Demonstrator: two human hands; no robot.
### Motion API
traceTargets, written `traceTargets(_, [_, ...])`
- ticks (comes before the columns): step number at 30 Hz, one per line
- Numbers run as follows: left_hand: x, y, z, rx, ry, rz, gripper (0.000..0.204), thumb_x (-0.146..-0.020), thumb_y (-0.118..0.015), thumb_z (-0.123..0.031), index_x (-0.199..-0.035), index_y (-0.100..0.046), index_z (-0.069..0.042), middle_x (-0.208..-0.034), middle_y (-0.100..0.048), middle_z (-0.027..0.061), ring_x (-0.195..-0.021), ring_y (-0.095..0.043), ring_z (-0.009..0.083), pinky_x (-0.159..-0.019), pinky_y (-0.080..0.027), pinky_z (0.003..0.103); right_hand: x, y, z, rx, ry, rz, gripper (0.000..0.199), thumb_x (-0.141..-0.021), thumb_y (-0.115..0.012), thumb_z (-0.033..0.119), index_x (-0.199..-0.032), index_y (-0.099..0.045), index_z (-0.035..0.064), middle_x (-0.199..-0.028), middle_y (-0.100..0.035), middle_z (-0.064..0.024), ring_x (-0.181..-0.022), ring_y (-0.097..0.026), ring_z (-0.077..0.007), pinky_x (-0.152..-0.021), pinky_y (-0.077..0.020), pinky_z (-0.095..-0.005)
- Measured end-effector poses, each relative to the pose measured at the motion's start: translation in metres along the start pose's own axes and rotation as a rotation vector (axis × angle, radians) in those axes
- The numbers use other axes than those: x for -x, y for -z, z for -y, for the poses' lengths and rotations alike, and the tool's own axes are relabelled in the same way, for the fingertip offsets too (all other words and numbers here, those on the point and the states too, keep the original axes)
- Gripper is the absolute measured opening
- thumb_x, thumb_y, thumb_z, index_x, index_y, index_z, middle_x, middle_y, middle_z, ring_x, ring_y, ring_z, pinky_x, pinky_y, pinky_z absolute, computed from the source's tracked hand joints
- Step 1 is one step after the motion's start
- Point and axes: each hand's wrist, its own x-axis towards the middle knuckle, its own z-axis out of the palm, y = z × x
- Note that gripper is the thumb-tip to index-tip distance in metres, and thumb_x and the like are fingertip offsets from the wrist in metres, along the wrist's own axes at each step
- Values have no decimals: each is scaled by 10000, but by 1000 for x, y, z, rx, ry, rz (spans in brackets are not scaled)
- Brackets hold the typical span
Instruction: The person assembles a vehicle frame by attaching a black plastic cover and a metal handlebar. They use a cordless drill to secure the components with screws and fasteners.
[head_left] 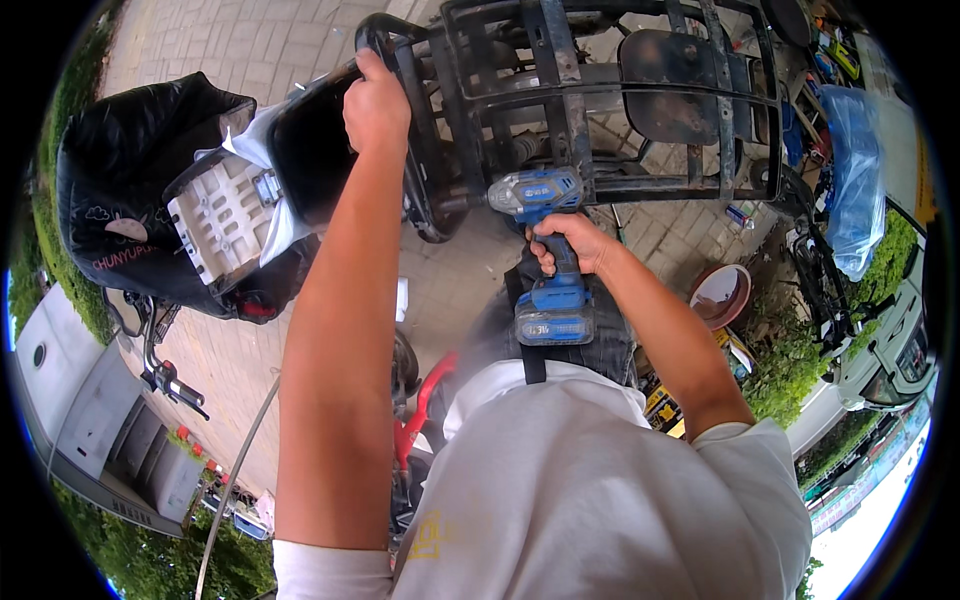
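My right hand (572,243) is wrapped round the handle of a blue and grey cordless impact driver (545,190), its battery pack (556,318) at the bottom. The driver's nose points left to the lower end of a black tubular rail (418,130); I cannot tell whether the bit sits on a fastener. Higher up, my left hand (378,105) is closed round the top part of that same rail. Right of the rail stretches a worn black metal rack (560,100) of bars and flat strips. A dark seat-like panel with a white ribbed plastic underside (222,218) lies left of my left forearm.
A black quilted cover (130,170) hangs over the vehicle's front at left, beside a handlebar (175,385). A blue plastic bag (853,180) hangs at right, with a reddish-brown pot (722,292) below it. Something red and curved (415,415) stands by my waist. Paving (220,40) lies underneath.
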Motion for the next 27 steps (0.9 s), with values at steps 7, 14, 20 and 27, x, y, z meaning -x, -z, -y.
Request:
traceTargets(7, [2, 2, -4, -1, 16, 19, 752, -932, -204, -609, -1068, -672, -37, -1099, -652, 165, -1055, -588, 355, -874, -461, 439, 5, -7, 5, 14, 10, 43, 267, -832, -568, 152, -1019, -554, -39, -667, -569, -122, -514, -526, -191, -495, -459, -341])
traceTargets(14, [2, -1, 1, 74, -63, -81, 752, -959, -294, -561, -869, -641, 100, -845, -641, 203, -801, -604, 318, -745, -449, 414, -2, 0, 0, -27, -2, 6, 266, -818, -572, 145, -1015, -560, -34, -666, -570, -121, -511, -521, -194, -494, -456, -340])
traceTargets(20, [3, -1, -1, 5, -70, -84, 754, -949, -260, -578, -951, -657, 63, -952, -647, 217, -923, -603, 356, -818, -448, 432, 4, -8, 0, 5, 21, 18, 273, -820, -580, 155, -1023, -567, -27, -670, -579, -114, -531, -543, -192, -487, -460, -335])
traceTargets(27, [-21, -7, 11, 43, 5, -13, 783, -914, -266, -628, -1097, -650, 30, -1136, -631, 220, -1109, -566, 377, -935, -428, 434, 24, -24, 2, 319, 338, -120, 140, -774, -645, 118, -826, -605, -5, -640, -590, -93, -512, -549, -168, -484, -451, -301])
